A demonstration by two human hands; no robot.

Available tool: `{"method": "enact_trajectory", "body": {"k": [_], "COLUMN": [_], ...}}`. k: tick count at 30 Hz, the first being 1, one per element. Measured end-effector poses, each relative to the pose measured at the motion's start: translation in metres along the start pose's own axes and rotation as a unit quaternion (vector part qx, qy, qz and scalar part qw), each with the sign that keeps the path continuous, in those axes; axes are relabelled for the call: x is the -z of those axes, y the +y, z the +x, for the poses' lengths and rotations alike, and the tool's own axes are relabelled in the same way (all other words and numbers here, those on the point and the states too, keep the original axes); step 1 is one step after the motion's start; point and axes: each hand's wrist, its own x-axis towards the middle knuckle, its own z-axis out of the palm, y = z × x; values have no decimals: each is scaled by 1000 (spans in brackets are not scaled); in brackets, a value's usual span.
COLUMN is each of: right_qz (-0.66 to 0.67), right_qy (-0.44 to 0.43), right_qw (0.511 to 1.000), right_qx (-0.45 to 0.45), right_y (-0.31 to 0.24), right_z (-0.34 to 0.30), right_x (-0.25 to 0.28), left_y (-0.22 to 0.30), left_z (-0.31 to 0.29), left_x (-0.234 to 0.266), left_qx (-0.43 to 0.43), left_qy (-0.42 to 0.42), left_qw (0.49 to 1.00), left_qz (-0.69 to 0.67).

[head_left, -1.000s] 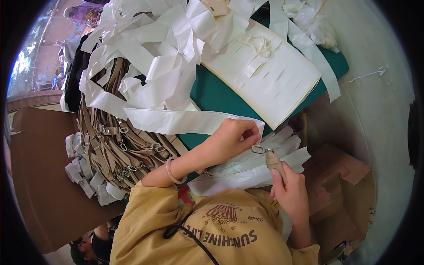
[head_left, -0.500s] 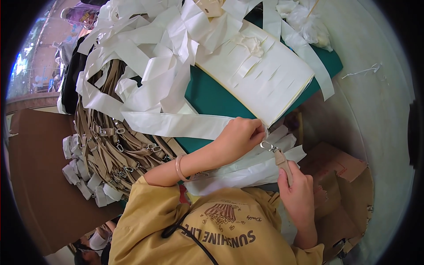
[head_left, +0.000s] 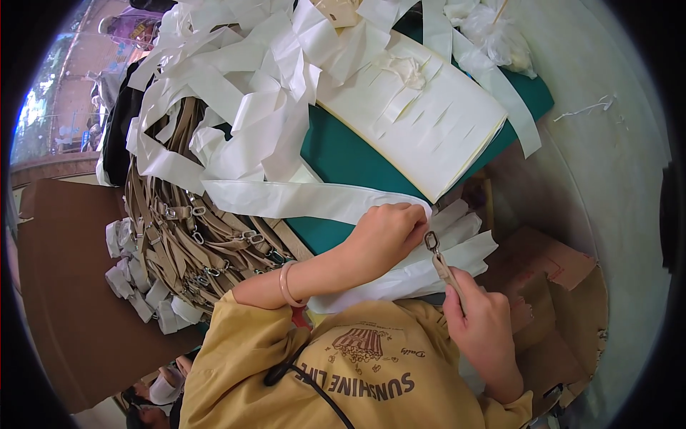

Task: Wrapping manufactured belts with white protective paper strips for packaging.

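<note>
My left hand is closed at the near edge of the green table, its fingertips pinching the end of a long white strip. That strip runs leftward into a big tangle of white strips. In my right hand is a beige strap, its metal snap hook pointing up toward my left fingertips. A small gap shows between the hook and the left fingers. The rest of the strap is hidden by my right hand.
A bundle of beige straps with metal hooks hangs at the left, beside rolled white strips and a brown cardboard panel. A slit white pad lies on the green table. An open cardboard box stands right.
My right hand has turned the strap, and the hook has swung more upright. My left hand has shifted slightly downward, leaving the strip's end showing above its fingers.
</note>
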Motion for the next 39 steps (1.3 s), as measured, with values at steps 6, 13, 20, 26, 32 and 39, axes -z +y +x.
{"method": "enact_trajectory", "body": {"k": [6, 13, 20, 26, 32, 39], "right_qz": [-68, 84, 96, 245, 162, 233], "right_qy": [-65, -117, -145, -263, -196, 33], "right_qw": [996, 990, 984, 933, 966, 934], "right_qx": [1, 8, -45, -29, 48, 270], "right_y": [-5, 8, 0, -18, -66, -112], "right_z": [10, 36, 43, 64, 83, 34], "right_x": [-2, 9, -9, 19, 38, 35], "left_y": [3, 4, -3, -18, -3, 74], "left_z": [-17, -29, -46, -63, -49, -92], "left_x": [-3, 11, 13, 34, 58, 152], "left_qx": [-11, -21, -122, -255, -239, -153], "left_qy": [1, 22, 45, 97, 116, 249], "left_qw": [999, 999, 991, 954, 962, 936], "left_qz": [31, -40, 7, 122, 60, 197]}}
